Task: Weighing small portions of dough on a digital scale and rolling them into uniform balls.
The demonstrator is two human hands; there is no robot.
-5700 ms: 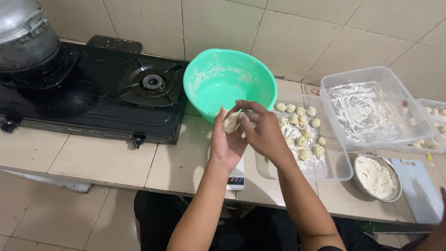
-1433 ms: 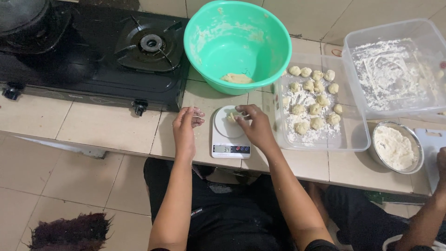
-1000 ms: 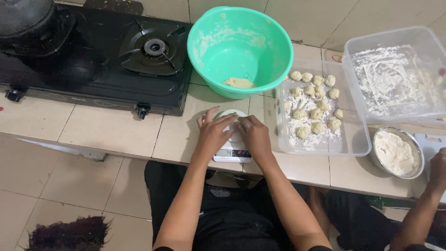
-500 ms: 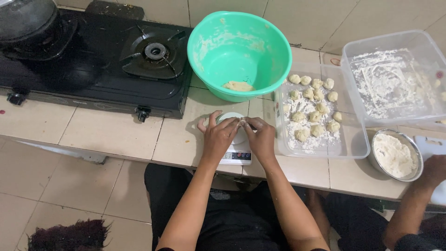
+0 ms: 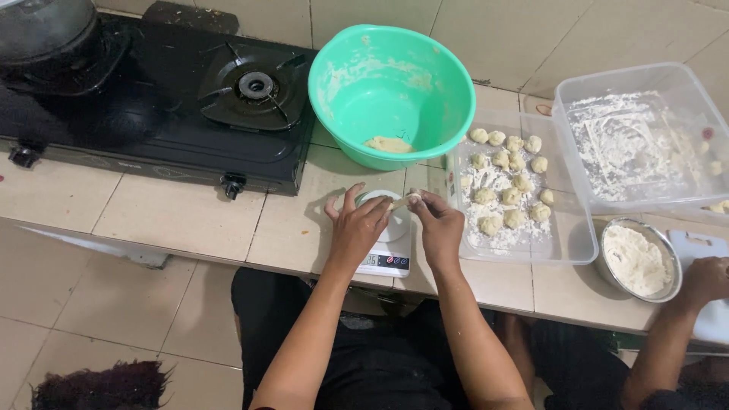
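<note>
Over the small white digital scale (image 5: 387, 247) on the tiled tabletop (image 5: 182, 220), both hands, left hand (image 5: 357, 228) and right hand (image 5: 439, 224), pinched a small pale dough piece (image 5: 402, 201), the green plastic bowl (image 5: 391, 95) at twelve o'clock.

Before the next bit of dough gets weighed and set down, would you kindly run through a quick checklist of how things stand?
1. Scale flat on the counter: ok.
2. Dough piece in grip between left hand and right hand: ok.
3. Scale reading: cannot tell, partly hidden.
4. Dough left in the green bowl: ok, a small lump.
5. Free floured space in the tray of dough balls: ok, near edge.
6. Stove burner off: ok, no flame seen.
</note>
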